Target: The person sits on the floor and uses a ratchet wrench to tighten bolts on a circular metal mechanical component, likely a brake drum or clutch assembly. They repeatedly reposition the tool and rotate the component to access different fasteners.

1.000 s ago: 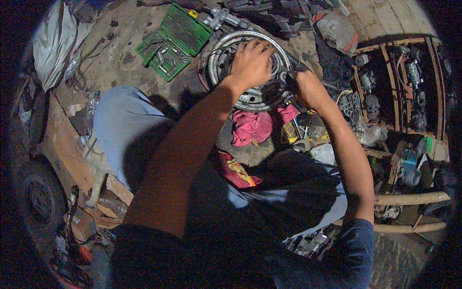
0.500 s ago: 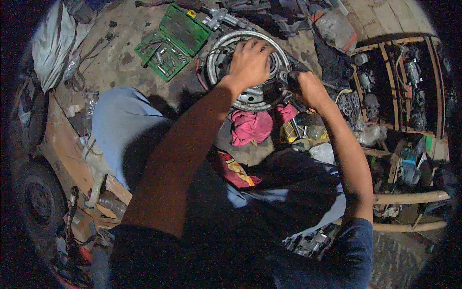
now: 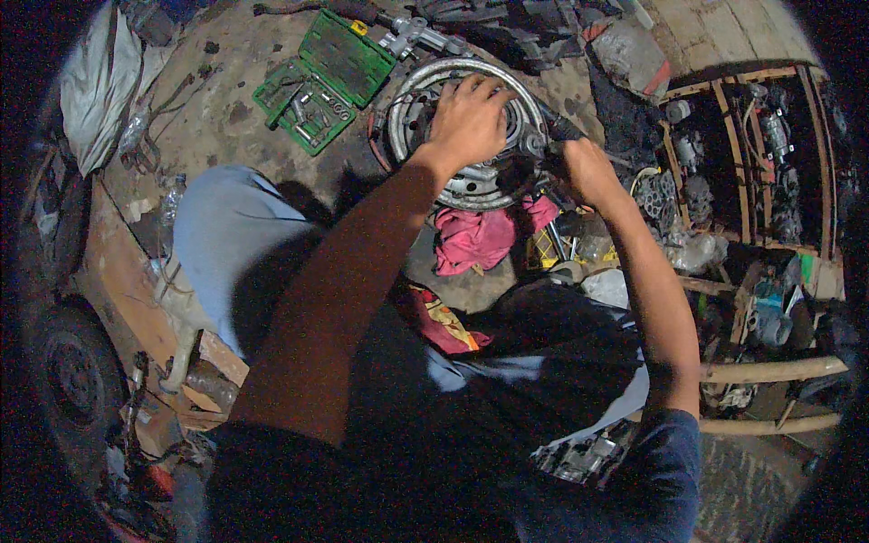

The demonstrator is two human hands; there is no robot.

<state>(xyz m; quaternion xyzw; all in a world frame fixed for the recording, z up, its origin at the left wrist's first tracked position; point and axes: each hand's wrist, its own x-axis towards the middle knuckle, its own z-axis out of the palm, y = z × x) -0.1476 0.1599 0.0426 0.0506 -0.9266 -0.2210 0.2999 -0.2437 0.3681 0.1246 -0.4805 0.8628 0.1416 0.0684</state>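
Note:
A silver steel wheel rim lies at the top centre. My left hand rests on its middle with fingers spread and bent over the hub. At the rim's right side my right hand is closed on a dark tool beside a round metal fitting; its exact shape is hidden. Just below the rim lie pink rags, with a yellow object to their right.
An open green socket case sits left of the rim. Metal tools lie behind it. Right are wooden racks of machine parts. Left are a plastic bottle, cardboard and a tyre. My knee is bent.
My right hand and forearm have shifted very slightly down and left. My left hand stays on the rim in nearly the same place.

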